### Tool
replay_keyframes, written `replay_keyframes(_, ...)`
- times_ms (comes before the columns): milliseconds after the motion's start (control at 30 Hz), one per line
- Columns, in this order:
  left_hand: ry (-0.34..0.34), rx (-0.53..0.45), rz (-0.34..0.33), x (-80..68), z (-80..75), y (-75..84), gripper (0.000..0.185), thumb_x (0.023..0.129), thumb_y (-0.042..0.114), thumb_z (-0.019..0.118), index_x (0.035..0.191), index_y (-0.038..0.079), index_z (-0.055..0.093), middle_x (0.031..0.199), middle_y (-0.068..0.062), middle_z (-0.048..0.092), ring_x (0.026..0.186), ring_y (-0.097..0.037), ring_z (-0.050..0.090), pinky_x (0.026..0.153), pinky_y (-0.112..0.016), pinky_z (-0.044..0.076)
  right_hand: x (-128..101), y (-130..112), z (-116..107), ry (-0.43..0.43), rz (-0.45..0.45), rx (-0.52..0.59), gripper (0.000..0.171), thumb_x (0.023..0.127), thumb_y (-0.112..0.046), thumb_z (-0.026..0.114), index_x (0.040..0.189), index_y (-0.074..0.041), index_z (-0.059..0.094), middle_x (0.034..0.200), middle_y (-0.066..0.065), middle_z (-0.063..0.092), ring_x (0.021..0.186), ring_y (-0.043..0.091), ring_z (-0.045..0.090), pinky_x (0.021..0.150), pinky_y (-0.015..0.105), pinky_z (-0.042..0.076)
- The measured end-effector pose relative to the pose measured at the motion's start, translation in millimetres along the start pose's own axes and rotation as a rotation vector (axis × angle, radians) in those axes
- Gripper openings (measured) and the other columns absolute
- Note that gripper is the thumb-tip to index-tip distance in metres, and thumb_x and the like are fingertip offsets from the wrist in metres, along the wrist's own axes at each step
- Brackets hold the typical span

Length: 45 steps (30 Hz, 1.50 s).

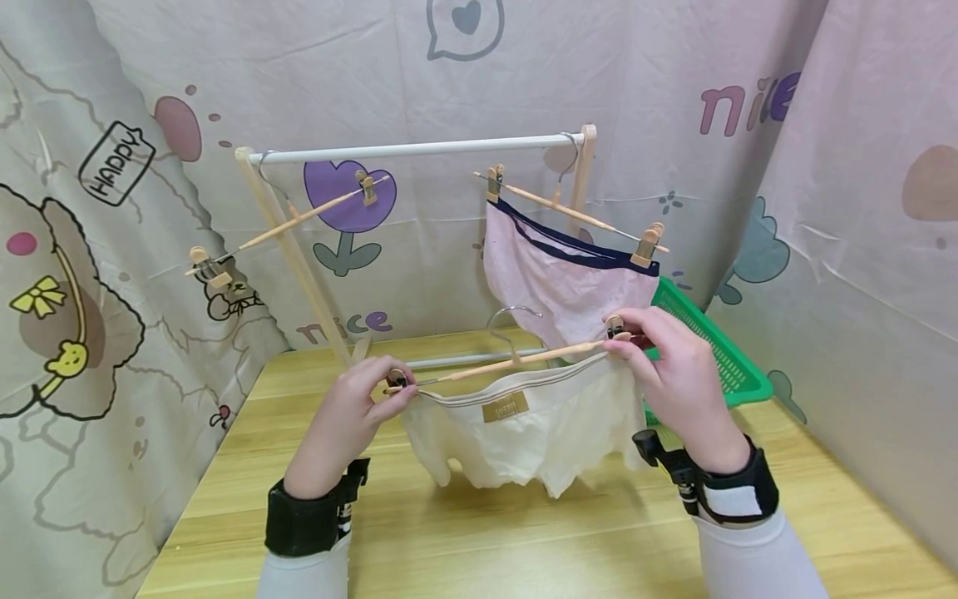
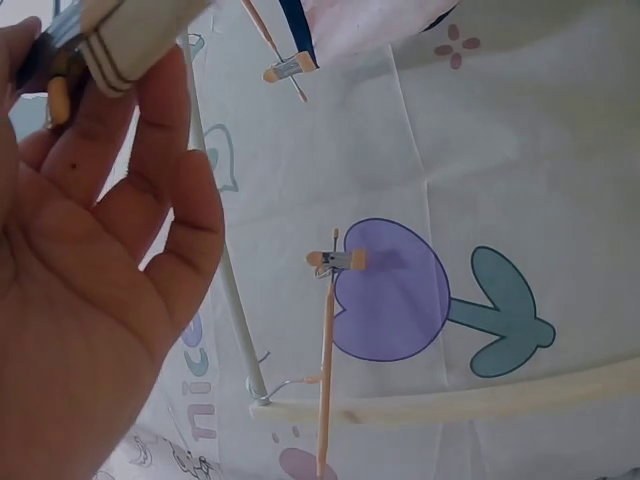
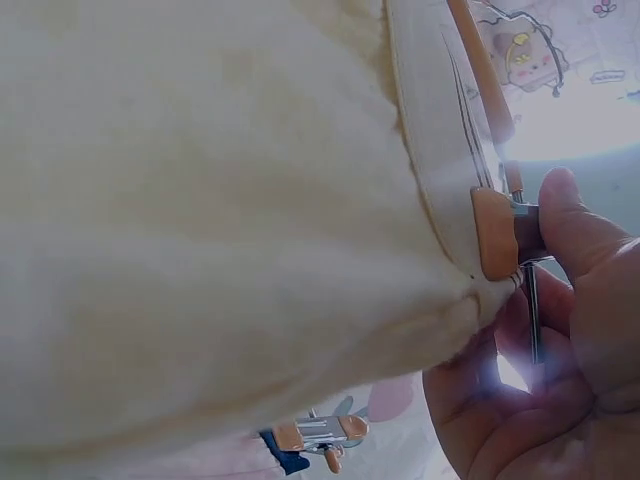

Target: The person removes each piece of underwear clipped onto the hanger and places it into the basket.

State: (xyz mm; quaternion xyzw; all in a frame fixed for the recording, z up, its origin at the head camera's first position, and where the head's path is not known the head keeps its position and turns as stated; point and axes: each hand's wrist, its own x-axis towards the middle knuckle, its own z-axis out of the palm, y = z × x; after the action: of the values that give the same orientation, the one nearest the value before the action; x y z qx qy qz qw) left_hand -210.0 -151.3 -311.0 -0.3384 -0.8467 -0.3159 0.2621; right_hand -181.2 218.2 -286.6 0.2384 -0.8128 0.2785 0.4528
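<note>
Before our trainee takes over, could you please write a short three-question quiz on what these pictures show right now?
1. Fill the gap: The left hand and right hand each pinch a ____ at one end of the wooden hanger that holds the cream underpants.

2. Multiple choice: Which underpants hang from the rack?
a) only the cream underpants
b) only the pink underpants
c) both pairs

3. True or false: A bare hanger, with no garment on it, hooks over the rack's rail.

Key: 1. clip; 2. b; 3. true.
</note>
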Motion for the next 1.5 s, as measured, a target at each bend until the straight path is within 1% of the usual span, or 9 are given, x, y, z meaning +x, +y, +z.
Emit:
replay_keyframes(267, -0.085, 0.082, -0.116, 0.8, 2.1, 1.0, 0.008, 0.094, 0.011, 0.075, 0.098, 0.012, 0.068, 0.095, -0.003, 0.071, 0.09, -0.02, 0.066, 0.079, -0.041, 0.053, 2, -1, 5, 0.051, -0.108, -0.044, 0.057, 0.098, -0.053, 0.054, 0.104, 0.001, 0.072, 0.083, 0.01, 0.067, 0.075, 0.017, 0.055, 0.069, 0.02, 0.042)
replay_keyframes(467, -0.142, 0.145, -0.183, 1.7, 6.7, 3.0, 0.006, 0.097, 0.016, 0.073, 0.101, 0.014, 0.068, 0.101, -0.004, 0.074, 0.095, -0.022, 0.068, 0.085, -0.047, 0.049, 2, -1, 9, 0.067, -0.153, -0.06, 0.054, 0.096, -0.051, 0.056, 0.104, -0.001, 0.073, 0.08, 0.007, 0.066, 0.073, 0.019, 0.054, 0.069, 0.021, 0.041)
replay_keyframes(567, -0.15, 0.165, -0.199, 2.1, 10.3, 3.5, 0.006, 0.098, 0.016, 0.072, 0.101, 0.014, 0.068, 0.103, -0.004, 0.074, 0.098, -0.023, 0.069, 0.087, -0.049, 0.05, 2, -1, 11, 0.068, -0.163, -0.067, 0.052, 0.095, -0.05, 0.056, 0.103, -0.001, 0.073, 0.079, 0.007, 0.066, 0.072, 0.018, 0.054, 0.067, 0.021, 0.041)
replay_keyframes(733, -0.129, 0.195, -0.195, 3.5, 18.0, 5.6, 0.007, 0.096, 0.012, 0.073, 0.1, 0.009, 0.068, 0.1, -0.007, 0.074, 0.093, -0.023, 0.069, 0.083, -0.042, 0.055, 2, -2, 12, 0.051, -0.169, -0.075, 0.052, 0.095, -0.05, 0.057, 0.103, -0.001, 0.073, 0.08, 0.007, 0.066, 0.074, 0.018, 0.054, 0.068, 0.022, 0.042)
replay_keyframes(833, -0.1, 0.239, -0.194, 3.9, 22.1, 10.5, 0.01, 0.094, 0.012, 0.075, 0.099, 0.007, 0.067, 0.098, -0.007, 0.074, 0.095, -0.027, 0.068, 0.09, -0.047, 0.052, 1, -2, 12, 0.047, -0.17, -0.074, 0.052, 0.096, -0.05, 0.057, 0.104, 0.0, 0.073, 0.081, 0.008, 0.067, 0.075, 0.018, 0.055, 0.069, 0.023, 0.043)
replay_keyframes(1000, -0.03, 0.3, -0.155, 3.5, 28.1, 21.4, 0.025, 0.089, 0.021, 0.082, 0.102, 0.004, 0.068, 0.104, -0.011, 0.072, 0.112, -0.037, 0.061, 0.104, -0.058, 0.043, 1, -3, 12, 0.047, -0.191, -0.072, 0.052, 0.097, -0.049, 0.057, 0.105, 0.0, 0.074, 0.085, 0.009, 0.071, 0.076, 0.019, 0.059, 0.07, 0.026, 0.047)
replay_keyframes(1133, 0.022, 0.287, -0.084, 3.3, 34.8, 27.4, 0.037, 0.086, 0.026, 0.086, 0.106, 0.001, 0.067, 0.116, -0.015, 0.069, 0.127, -0.042, 0.053, 0.115, -0.06, 0.036, 0, -3, 14, 0.02, -0.224, -0.114, 0.052, 0.099, -0.049, 0.055, 0.104, 0.0, 0.073, 0.087, 0.01, 0.072, 0.078, 0.023, 0.062, 0.071, 0.03, 0.05)
replay_keyframes(1333, 0.047, 0.161, 0.028, 5.7, 48.0, 34.0, 0.049, 0.084, 0.028, 0.086, 0.117, -0.001, 0.065, 0.126, -0.015, 0.066, 0.132, -0.039, 0.053, 0.117, -0.051, 0.039, -1, -3, 17, -0.003, -0.26, -0.158, 0.053, 0.101, -0.048, 0.053, 0.104, 0.001, 0.073, 0.088, 0.012, 0.072, 0.081, 0.027, 0.064, 0.072, 0.035, 0.054)
replay_keyframes(1500, 0.004, 0.03, 0.085, 6.9, 57.3, 35.9, 0.06, 0.086, 0.027, 0.083, 0.132, -0.001, 0.058, 0.135, -0.015, 0.062, 0.133, -0.033, 0.055, 0.116, -0.047, 0.042, -2, -3, 20, 0.004, -0.281, -0.146, 0.053, 0.102, -0.047, 0.053, 0.105, 0.001, 0.074, 0.091, 0.013, 0.073, 0.082, 0.028, 0.065, 0.073, 0.035, 0.054)
